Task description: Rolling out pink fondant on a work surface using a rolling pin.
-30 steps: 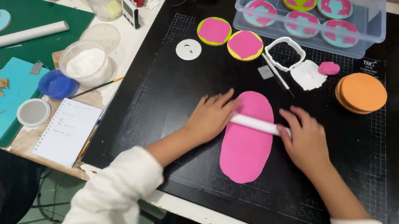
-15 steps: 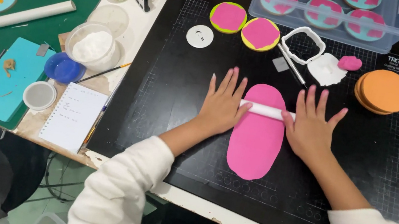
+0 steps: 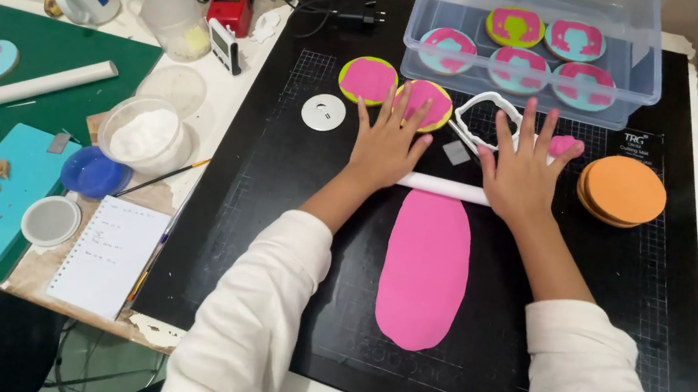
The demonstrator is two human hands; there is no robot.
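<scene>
Both hands flat, fingers spread wide: left hand [image 3: 389, 141] and right hand [image 3: 523, 173] pressing a white rolling pin [image 3: 445, 188] at the top end of the pink fondant sheet [image 3: 423, 270], mid-frame on the black mat [image 3: 289, 214]; likely soft, thin, tear-prone, best lifted from underneath

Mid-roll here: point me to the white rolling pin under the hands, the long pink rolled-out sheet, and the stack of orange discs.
White rolling pin [image 3: 443, 186]: head view, on the bare middle between both hands.
Long pink rolled-out sheet [image 3: 423, 270]: head view, on its centre.
Stack of orange discs [image 3: 624, 189]: head view, on the top disc's face.
</scene>
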